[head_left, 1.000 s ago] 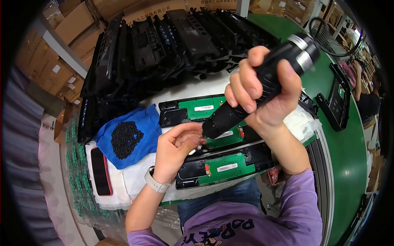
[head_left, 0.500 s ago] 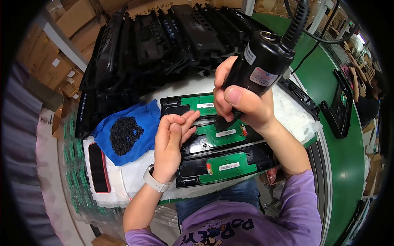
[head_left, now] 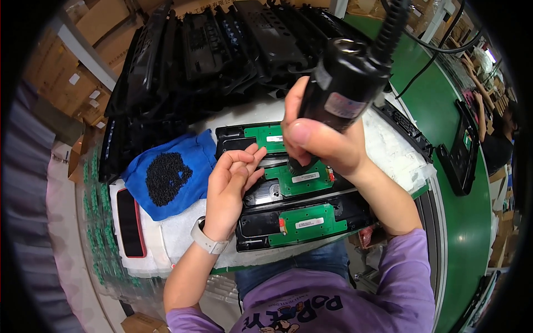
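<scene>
My right hand (head_left: 327,136) is wrapped round a black electric screwdriver (head_left: 347,83), a thick cylinder with a ribbed cable rising from its top. It is tilted, and its lower end reaches the middle green circuit board (head_left: 304,181). Beside that end is my left hand (head_left: 229,186), palm turned up, its thumb and forefinger curled close together and the other fingers reaching out. Whatever lies in that pinch is too small to see. The board sits in a long black plastic housing (head_left: 261,195). Similar boards lie in a far housing (head_left: 230,133) and a near housing (head_left: 252,230).
On the left, a blue cloth (head_left: 141,172) bears a heap of tiny black pieces, apparently screws (head_left: 168,178). A red-edged phone (head_left: 131,225) lies beside it. Black housings (head_left: 205,47) are stacked at the back. A green surface (head_left: 466,244) runs along the right; another person (head_left: 499,139) is beyond.
The screwdriver and my right hand have shifted slightly left, with the tool's end still at the middle board. My left hand stays close to it, in nearly the same pose.
</scene>
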{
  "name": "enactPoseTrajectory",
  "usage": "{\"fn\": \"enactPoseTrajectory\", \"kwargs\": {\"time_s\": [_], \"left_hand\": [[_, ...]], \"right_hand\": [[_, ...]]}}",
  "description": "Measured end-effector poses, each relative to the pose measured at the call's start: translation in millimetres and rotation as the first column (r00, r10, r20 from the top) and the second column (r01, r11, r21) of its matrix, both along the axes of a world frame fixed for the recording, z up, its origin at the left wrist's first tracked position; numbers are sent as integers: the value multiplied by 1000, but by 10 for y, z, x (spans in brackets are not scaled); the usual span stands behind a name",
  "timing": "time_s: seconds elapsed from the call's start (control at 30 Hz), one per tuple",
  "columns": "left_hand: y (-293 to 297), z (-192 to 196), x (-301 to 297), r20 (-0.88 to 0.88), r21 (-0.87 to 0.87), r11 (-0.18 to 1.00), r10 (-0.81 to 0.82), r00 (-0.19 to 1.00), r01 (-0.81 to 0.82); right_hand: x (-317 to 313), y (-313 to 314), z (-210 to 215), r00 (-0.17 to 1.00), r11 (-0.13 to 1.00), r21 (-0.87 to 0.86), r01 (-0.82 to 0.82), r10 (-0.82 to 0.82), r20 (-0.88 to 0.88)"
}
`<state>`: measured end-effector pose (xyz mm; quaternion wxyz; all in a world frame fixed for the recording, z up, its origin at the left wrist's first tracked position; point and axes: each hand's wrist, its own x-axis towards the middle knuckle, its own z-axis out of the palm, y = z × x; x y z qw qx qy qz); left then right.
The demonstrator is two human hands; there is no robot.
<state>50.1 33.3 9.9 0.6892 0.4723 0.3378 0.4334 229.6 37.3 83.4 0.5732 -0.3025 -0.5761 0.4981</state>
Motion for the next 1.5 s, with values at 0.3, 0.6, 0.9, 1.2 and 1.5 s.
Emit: {"fn": "enactPoseTrajectory", "kwargs": {"time_s": [0.3,0.6,0.9,1.2,1.5], "left_hand": [[-24,47,-3,57,-1,997,-71,996,71],[-16,59,-38,34,-57,998,35,999,-33],[-76,82,15,71,-130,984,-112,991,120],[-78,68,18,59,-120,974,-185,981,191],[-52,94,-29,155,-210,920,-304,940,332]], "right_hand": [[-31,-52,-26,1000,1000,25,-10,10,-9],[155,-79,10,893,921,335,-199,311,-325],[108,-116,-13,857,919,386,-84,264,-443],[89,-123,-42,858,933,356,-54,226,-462],[67,-106,-64,853,920,380,-94,271,-446]]}}
